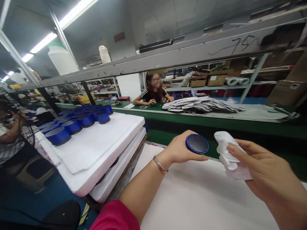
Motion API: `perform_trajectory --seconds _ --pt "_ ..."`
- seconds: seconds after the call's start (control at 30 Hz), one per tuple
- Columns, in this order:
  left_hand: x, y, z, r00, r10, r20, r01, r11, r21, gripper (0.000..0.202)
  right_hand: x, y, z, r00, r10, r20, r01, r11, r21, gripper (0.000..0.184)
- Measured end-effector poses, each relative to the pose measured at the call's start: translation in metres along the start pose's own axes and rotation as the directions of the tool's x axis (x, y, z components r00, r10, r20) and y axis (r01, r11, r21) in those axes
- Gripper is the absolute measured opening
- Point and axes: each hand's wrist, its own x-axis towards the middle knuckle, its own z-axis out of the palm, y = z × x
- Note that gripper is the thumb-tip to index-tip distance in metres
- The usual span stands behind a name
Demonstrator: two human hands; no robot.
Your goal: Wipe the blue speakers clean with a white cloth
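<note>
Blue cylinder point(197, 143): clasped in the left grip point(179, 149), fingers curled round its side, dark end toward the camera, above the white board point(192, 195)
White wrap point(231, 159): pinched between thumb and fingers of the right grip point(266, 163), crumpled, apart from the cylinder; cloth, paper or film, I cannot tell
Progress: the held piece looks unfinished, as the wrap and cylinder have not been brought together; the overall count is not clear
Foam slab point(105, 140): carries rows of blue cylinders point(73, 126) at the left; whether these are finished or waiting cannot be judged
Lower slab point(120, 169): dark and blue bits show in the gap beneath the upper one, mostly hidden
Green tabletop point(154, 110): bears a pile of flat pieces point(199, 103), near a seated co-worker point(153, 92)
Hard to see: the cylinder's far side, behind the hand; the right forearm, cut off; the back rows, overlapping
</note>
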Motion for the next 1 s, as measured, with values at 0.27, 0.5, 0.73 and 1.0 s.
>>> perform_trajectory --seconds 0.27,0.5,0.73,1.0 --pt "-0.004 -0.011 0.033 0.938 0.177 -0.299 -0.120 0.972 0.200 0.063 -0.018 0.028 0.015 0.974 -0.219 0.052 0.225 0.942 -0.249 0.051" --pt "-0.007 -0.012 0.042 0.890 0.190 -0.413 -0.111 0.972 0.207 0.064 -0.028 0.025 0.028 0.979 -0.201 -0.025 0.189 0.952 -0.243 0.057" --pt "-0.009 -0.013 0.048 0.882 0.175 -0.438 -0.105 0.978 0.178 0.065 -0.026 0.029 0.028 0.973 -0.209 -0.096 0.181 0.953 -0.241 0.053" --pt "-0.012 -0.008 0.053 0.892 0.073 -0.446 -0.041 0.996 0.081 0.067 -0.030 0.028 0.029 0.975 -0.198 -0.100 0.170 0.957 -0.236 0.059"
